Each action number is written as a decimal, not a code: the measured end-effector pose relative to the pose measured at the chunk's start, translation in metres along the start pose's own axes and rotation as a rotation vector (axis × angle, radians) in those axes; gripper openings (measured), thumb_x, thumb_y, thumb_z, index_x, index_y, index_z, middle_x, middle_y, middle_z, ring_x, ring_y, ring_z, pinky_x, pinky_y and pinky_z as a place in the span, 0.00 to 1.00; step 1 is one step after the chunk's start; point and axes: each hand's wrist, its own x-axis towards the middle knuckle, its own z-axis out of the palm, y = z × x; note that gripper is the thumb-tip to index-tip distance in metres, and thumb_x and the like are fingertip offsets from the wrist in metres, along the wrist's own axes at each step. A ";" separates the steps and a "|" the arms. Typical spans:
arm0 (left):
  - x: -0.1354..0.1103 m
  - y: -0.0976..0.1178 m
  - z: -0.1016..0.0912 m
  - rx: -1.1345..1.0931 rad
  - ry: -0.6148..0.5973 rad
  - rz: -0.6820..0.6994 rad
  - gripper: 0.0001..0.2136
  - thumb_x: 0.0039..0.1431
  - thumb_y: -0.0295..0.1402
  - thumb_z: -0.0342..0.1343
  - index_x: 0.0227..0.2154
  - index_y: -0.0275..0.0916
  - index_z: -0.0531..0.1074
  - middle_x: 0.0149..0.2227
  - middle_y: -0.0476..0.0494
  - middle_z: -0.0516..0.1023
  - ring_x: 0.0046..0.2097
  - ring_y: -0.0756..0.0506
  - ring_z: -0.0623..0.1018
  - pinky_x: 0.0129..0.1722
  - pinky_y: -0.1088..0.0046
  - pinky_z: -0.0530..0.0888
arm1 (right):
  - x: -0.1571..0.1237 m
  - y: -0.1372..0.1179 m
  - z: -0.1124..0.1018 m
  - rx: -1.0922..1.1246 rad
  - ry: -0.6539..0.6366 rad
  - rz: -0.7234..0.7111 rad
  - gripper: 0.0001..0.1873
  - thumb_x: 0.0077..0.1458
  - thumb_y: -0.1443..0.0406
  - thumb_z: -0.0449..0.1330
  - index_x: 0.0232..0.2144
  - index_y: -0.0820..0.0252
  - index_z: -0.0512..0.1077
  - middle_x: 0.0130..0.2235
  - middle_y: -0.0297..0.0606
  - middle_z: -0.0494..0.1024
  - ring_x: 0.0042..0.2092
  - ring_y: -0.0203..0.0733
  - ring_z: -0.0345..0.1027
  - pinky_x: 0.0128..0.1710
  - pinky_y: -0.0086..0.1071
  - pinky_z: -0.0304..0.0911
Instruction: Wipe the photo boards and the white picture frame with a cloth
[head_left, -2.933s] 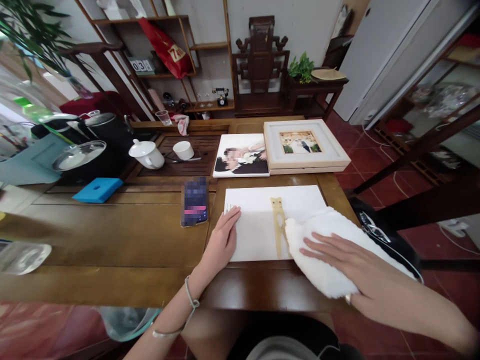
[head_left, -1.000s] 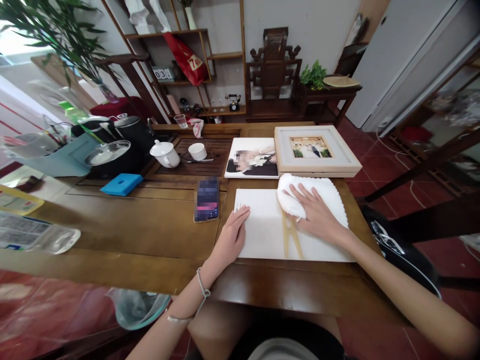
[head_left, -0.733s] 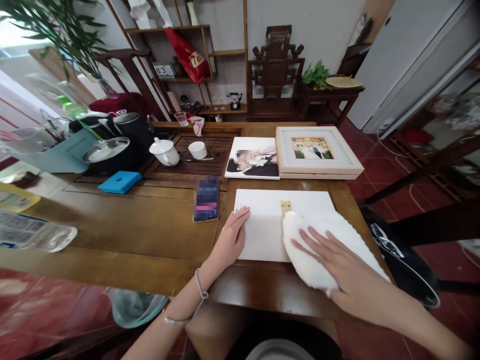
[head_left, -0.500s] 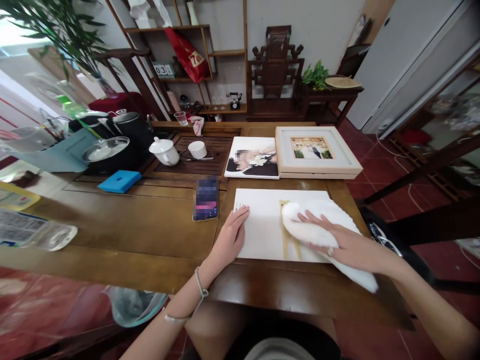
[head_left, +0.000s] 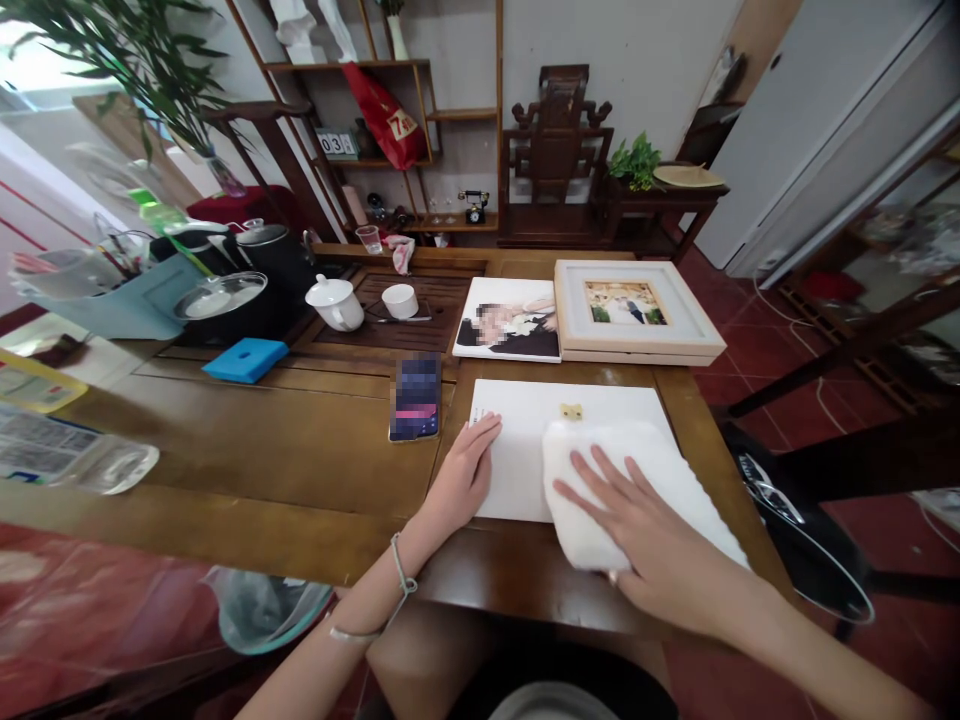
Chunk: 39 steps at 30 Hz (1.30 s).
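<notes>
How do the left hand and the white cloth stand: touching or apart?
Apart. The head view shows a bare strip of white board between the left hand, at the board's left edge, and the white cloth under the right hand.

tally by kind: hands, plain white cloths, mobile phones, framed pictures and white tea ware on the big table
Hands: 2 (left hand, right hand)
White cloth: 1
Mobile phone: 1
Framed picture: 1
White tea ware: 2 (lidded pot, small cup)
Total: 7
</notes>
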 end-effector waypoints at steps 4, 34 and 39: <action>-0.001 0.000 0.000 -0.002 0.000 0.008 0.20 0.68 0.24 0.42 0.58 0.41 0.68 0.61 0.35 0.71 0.65 0.41 0.67 0.68 0.47 0.57 | -0.022 0.028 -0.012 0.331 -0.013 0.070 0.38 0.53 0.66 0.58 0.66 0.49 0.58 0.69 0.38 0.56 0.69 0.58 0.44 0.66 0.58 0.46; -0.001 0.005 -0.001 -0.002 -0.023 -0.029 0.21 0.67 0.23 0.42 0.59 0.42 0.67 0.61 0.36 0.70 0.66 0.41 0.67 0.68 0.47 0.57 | 0.050 0.057 -0.018 0.109 0.130 0.037 0.47 0.44 0.76 0.48 0.69 0.55 0.52 0.71 0.37 0.50 0.71 0.46 0.36 0.68 0.56 0.37; -0.001 0.005 -0.001 0.004 -0.027 -0.021 0.21 0.67 0.23 0.42 0.60 0.41 0.66 0.61 0.36 0.70 0.66 0.41 0.66 0.68 0.47 0.57 | 0.080 0.039 -0.002 -0.130 0.210 0.118 0.42 0.48 0.73 0.53 0.67 0.63 0.57 0.70 0.47 0.50 0.71 0.60 0.33 0.66 0.63 0.35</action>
